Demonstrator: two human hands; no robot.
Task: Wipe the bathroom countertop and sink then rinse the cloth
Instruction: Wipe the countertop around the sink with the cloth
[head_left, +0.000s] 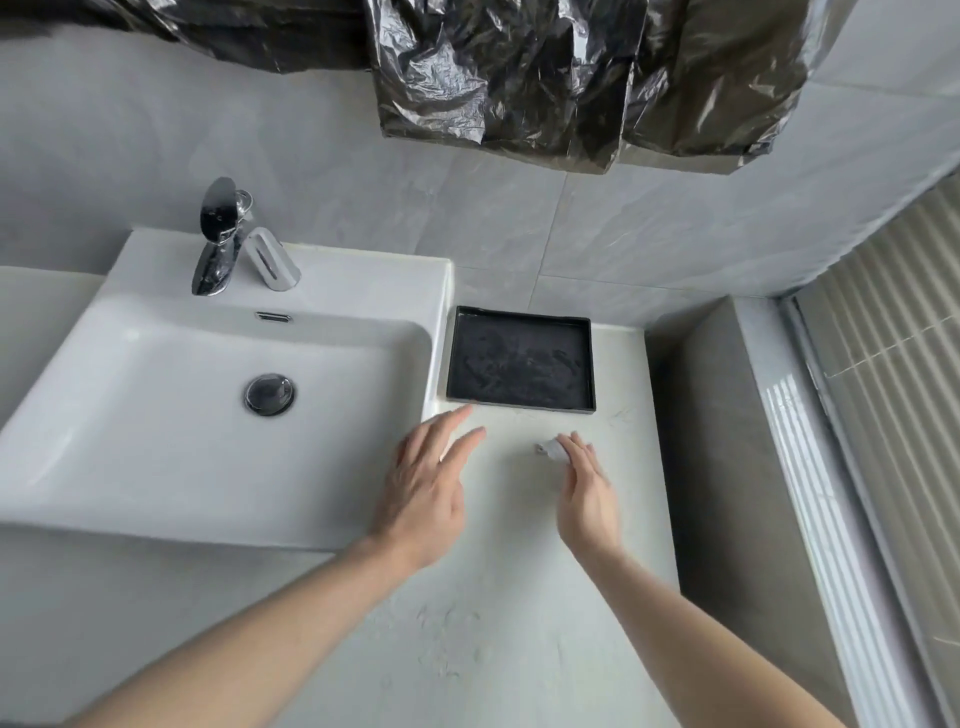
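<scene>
Pale grey and scuffed with faint marks, the countertop (519, 597) lies under our hands, right of the white sink (156, 415), whose basin has a dark round drain (269, 394) and a chrome tap (218, 239) at its far edge. Our left hand (423, 488) hovers by the sink's right rim with fingers straight and spread, holding nothing, while our right hand (587, 493) reaches with straight fingers onto a small white scrap (551, 450), perhaps the cloth, though we cannot tell. Just beyond our fingertips a black tray (519, 312) sits on the countertop against the sink.
</scene>
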